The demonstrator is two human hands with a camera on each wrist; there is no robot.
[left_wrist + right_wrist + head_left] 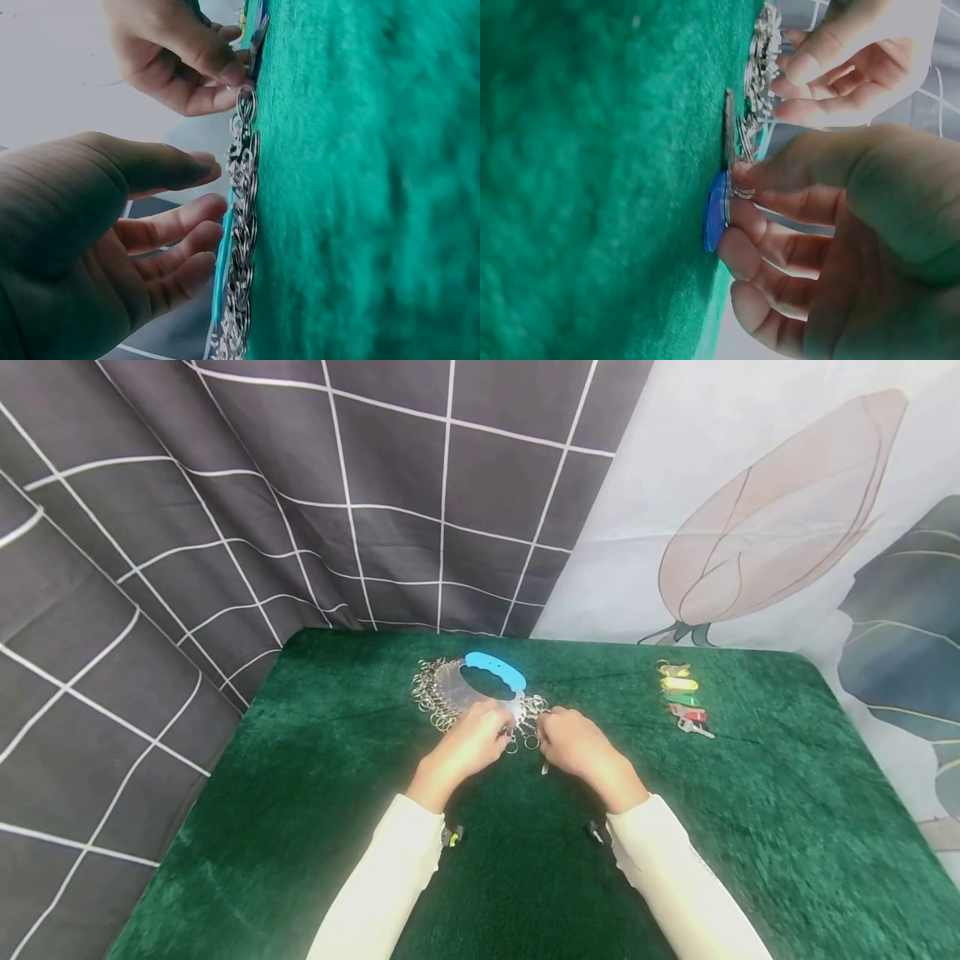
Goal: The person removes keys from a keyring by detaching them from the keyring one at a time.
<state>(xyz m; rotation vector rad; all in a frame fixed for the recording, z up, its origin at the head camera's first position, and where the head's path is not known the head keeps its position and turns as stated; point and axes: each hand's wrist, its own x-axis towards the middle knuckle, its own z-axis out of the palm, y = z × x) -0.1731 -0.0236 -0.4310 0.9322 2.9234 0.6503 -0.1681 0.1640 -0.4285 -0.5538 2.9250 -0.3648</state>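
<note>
A clear plate (452, 687) with a blue grip (497, 670) lies on the green cloth, fringed with metal split rings (244, 217). My left hand (476, 739) is over its front edge. In the left wrist view its thumb and fingertips stand apart beside the rings, with nothing between them. My right hand (573, 742), just right of the plate, pinches a key (730, 127) with a blue tag (716, 214) by its small ring (744, 193). The key's blade points toward the plate's rings in the right wrist view, low over the cloth. The tag is hidden in the head view.
To the right, a column of keys with yellow (679, 683), green (682, 700) and red tags (696, 716) lies on the green cloth (787, 793). A dark gridded curtain (390, 468) and a pale flower-print curtain (615, 543) hang behind the table.
</note>
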